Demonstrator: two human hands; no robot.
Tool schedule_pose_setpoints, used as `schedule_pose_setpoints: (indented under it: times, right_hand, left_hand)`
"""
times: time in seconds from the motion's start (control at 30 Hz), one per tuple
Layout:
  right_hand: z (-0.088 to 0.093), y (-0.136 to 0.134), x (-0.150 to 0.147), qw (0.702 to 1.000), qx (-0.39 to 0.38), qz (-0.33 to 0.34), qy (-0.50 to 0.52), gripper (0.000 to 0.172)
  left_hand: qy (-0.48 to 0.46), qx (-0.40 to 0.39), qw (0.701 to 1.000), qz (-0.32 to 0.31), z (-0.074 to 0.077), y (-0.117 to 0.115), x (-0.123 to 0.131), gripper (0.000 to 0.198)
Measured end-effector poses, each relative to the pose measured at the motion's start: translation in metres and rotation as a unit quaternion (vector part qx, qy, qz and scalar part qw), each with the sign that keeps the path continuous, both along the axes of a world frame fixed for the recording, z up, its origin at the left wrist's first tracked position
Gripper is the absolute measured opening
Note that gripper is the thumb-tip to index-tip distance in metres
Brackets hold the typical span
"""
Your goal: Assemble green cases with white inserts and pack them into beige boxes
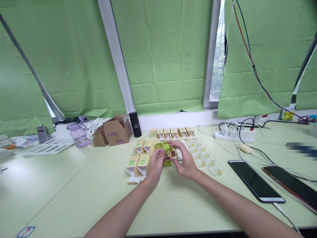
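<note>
My left hand (155, 165) and my right hand (184, 160) meet over the middle of the pale green table (74, 185). Both are closed on a small lime-green plastic item (167, 148) held between them. More green pieces (167, 162) lie just under my hands. Small open tan cartons with green labels (138, 162) lie to the left of my left hand. Another row of cartons (172, 133) stands behind. Several clear plastic trays with yellow dots (205, 157) lie to the right of my right hand.
Two phones (256, 181) (292, 185) lie at the right, with a power strip and cables (235, 134) behind them. A black bottle (135, 124), brown cardboard boxes (116, 131) and a purple water bottle (78, 134) stand at the back left. Green blinds cover the window.
</note>
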State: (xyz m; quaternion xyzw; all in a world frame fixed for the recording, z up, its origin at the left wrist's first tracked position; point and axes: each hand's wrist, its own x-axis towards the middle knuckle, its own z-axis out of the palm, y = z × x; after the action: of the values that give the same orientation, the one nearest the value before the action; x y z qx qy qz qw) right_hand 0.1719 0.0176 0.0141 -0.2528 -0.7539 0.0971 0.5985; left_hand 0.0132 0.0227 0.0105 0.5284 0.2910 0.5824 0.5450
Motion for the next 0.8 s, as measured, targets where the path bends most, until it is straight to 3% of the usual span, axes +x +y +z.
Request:
schedule_pose_setpoints:
  times: [0.27,0.47,0.63,0.8]
  right_hand:
    - [-0.017,0.0,-0.004,0.996,-0.078,-0.016,0.04,0.054]
    - [-0.019,0.0,0.0,0.99,-0.121,-0.004,0.073,0.048]
    - [-0.016,-0.002,0.005,0.989,-0.116,0.009,0.09,0.042]
    - [-0.016,-0.003,0.008,0.991,-0.103,0.014,0.079,0.04]
  left_hand:
    - [0.012,-0.02,0.998,-0.062,-0.001,-0.006,0.006,0.066]
    - [0.039,-0.016,0.997,-0.065,-0.001,-0.006,0.007,0.064]
    - [0.103,0.056,0.993,0.029,-0.001,-0.006,0.001,0.057]
    - [0.215,0.179,0.945,0.168,0.001,-0.007,-0.005,0.037]
